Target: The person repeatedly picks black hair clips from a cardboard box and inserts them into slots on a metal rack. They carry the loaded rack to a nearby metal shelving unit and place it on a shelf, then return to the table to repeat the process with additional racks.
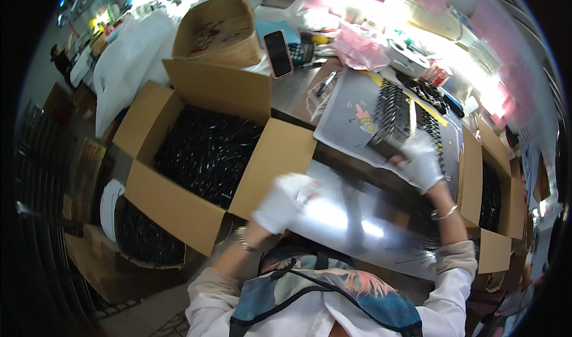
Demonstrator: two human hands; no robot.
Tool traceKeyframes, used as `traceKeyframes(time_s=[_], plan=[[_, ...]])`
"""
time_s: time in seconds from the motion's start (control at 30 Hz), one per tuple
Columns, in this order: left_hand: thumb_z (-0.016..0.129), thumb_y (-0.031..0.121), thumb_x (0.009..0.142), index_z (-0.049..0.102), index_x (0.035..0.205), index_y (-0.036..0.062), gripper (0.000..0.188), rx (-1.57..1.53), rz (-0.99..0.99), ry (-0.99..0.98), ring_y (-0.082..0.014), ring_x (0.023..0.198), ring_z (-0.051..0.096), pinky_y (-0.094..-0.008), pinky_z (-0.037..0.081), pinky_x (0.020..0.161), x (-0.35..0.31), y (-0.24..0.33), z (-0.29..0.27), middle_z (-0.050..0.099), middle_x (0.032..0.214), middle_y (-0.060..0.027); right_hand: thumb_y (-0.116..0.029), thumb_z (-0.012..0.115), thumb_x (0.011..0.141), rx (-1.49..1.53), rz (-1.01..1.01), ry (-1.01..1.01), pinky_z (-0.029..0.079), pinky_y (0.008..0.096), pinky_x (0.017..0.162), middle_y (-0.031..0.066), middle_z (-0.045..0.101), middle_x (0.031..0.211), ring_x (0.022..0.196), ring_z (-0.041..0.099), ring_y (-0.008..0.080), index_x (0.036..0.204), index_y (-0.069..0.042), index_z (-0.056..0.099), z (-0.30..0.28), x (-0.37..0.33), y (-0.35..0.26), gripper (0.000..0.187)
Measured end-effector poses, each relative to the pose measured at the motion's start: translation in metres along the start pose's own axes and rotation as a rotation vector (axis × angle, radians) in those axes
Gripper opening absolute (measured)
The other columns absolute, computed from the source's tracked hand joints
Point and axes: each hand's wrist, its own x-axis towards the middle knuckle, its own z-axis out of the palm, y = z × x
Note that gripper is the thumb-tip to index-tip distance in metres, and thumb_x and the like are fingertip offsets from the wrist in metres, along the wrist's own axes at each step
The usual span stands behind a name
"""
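Observation:
My right hand point(420, 161), in a white glove with bare fingertips, is over the right part of a grey printed mat point(342, 119). Its fingers are bent inward at the edge of a small grey block point(390, 145); what they grip is hidden. Beyond it, slim black pieces point(388, 108) stand in close rows, with another row point(432, 131) alongside. My left hand point(285, 201), gloved alike, hovers beside the flap of an open carton point(173, 203). Motion blurs its fingers, so I cannot tell whether they hold anything. Loose thin black pieces point(205, 152) fill that carton.
A second open carton point(497, 247) with black pieces stands at the right. Lower left, a round container point(149, 233) holds more. Behind are a brown box point(217, 30), a phone point(277, 54) and a pink bag point(360, 45). The shiny metal tabletop point(333, 209) lies before me.

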Motion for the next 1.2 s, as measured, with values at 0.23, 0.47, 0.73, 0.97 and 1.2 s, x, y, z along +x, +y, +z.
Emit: traceKeyframes(time_s=[0.23, 0.47, 0.73, 0.97, 1.2], plan=[[0.07, 0.029, 0.09, 0.05, 0.137, 0.0011, 0.058, -0.256, -0.071, 0.208, -0.0341, 0.13, 0.05, -0.0415, 0.047, 0.103, 0.0, 0.087, 0.165, 0.05, 0.139, -0.0229, -0.059, 0.078, 0.079, 0.725, 0.431, -0.107, 0.045, 0.0251, 0.06, -0.0004, 0.062, 0.077, 0.069, 0.055, 0.0056, 0.088, 0.004, 0.065, -0.173, -0.019, -0.037, 0.065], [0.054, 0.035, 0.101, 0.07, 0.096, 0.0038, 0.035, -0.904, -0.368, -0.316, -0.0247, 0.083, 0.069, -0.0383, 0.054, 0.078, -0.063, 0.151, 0.218, 0.071, 0.088, -0.0136, -0.05, 0.07, 0.089, 0.929, 0.233, -0.507, 0.042, 0.0237, 0.062, -0.0057, 0.055, 0.075, 0.073, 0.048, 0.0041, 0.088, 0.003, 0.066, -0.111, -0.071, -0.084, 0.053], [0.073, 0.045, 0.085, 0.063, 0.079, 0.0037, 0.043, -0.357, -0.836, 0.267, -0.0322, 0.071, 0.063, -0.0429, 0.05, 0.067, -0.165, 0.162, 0.243, 0.063, 0.076, -0.0154, -0.054, 0.073, 0.088, 1.082, 0.102, -0.673, 0.041, 0.0211, 0.062, -0.0039, 0.061, 0.078, 0.071, 0.049, 0.0032, 0.089, 0.002, 0.066, -0.065, -0.104, -0.143, 0.057], [0.07, 0.043, 0.088, 0.07, 0.096, 0.0024, 0.041, -0.189, -0.568, 0.382, -0.0318, 0.096, 0.066, -0.0399, 0.052, 0.086, -0.142, 0.169, 0.26, 0.07, 0.096, -0.0168, -0.051, 0.056, 0.097, 0.587, -0.035, -0.56, 0.048, 0.0337, 0.075, 0.0111, 0.067, 0.082, 0.077, 0.059, 0.0181, 0.1, 0.004, 0.067, -0.077, -0.101, -0.149, 0.056], [0.077, 0.017, 0.082, 0.064, 0.082, 0.0019, 0.02, -0.44, -0.448, 0.448, -0.0366, 0.071, 0.065, -0.0433, 0.051, 0.068, -0.129, 0.179, 0.235, 0.066, 0.074, -0.017, -0.047, 0.054, 0.101, 0.843, 0.035, -0.498, 0.048, 0.0312, 0.074, 0.0069, 0.065, 0.081, 0.078, 0.058, 0.0146, 0.097, 0.001, 0.066, -0.09, -0.138, -0.104, 0.05]])
